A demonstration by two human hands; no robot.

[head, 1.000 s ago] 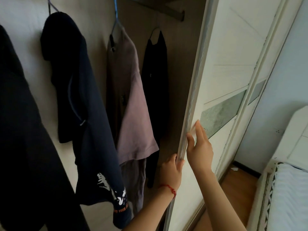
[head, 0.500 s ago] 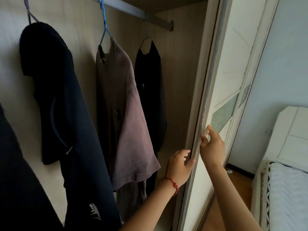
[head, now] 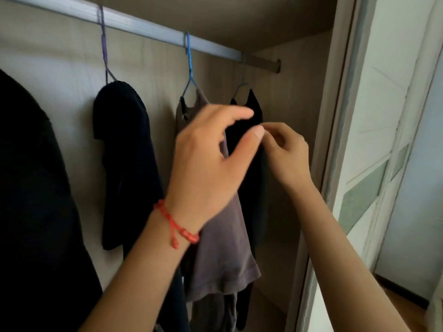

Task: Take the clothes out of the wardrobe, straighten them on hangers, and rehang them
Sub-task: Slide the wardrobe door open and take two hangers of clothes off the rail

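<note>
1. Your left hand (head: 206, 164) is raised in front of the mauve T-shirt (head: 223, 248), fingers (head: 237, 115) loosely curved with an open gap between forefinger and thumb; it grips nothing.
2. Your right hand (head: 285, 152) sits just to the right of it, fingers curled inward at the front edge of the black garment (head: 254, 188). Whether they already pinch cloth or only touch it cannot be told, as the thumb of your left hand overlaps that spot.
3. The black garment hangs at the far right end of the rail (head: 148, 27), on a thin wire hanger (head: 242, 83) whose hook rises straight above both hands. Its long axis runs straight down, edge-on to you, with the shoulder peaks level with your fingertips.
4. The relation that matters: the hanger hook is above and slightly behind your fingers, so you likely need to reach up, not forward. Your right hand is the nearer one to the garment; your left is nearer the mauve T-shirt on the blue hanger (head: 189, 65).
5. A dark top (head: 124, 164) on a purple hanger (head: 104, 51) hangs well apart to the left, and the sliding door (head: 374, 140) stands close by your right forearm.
</note>
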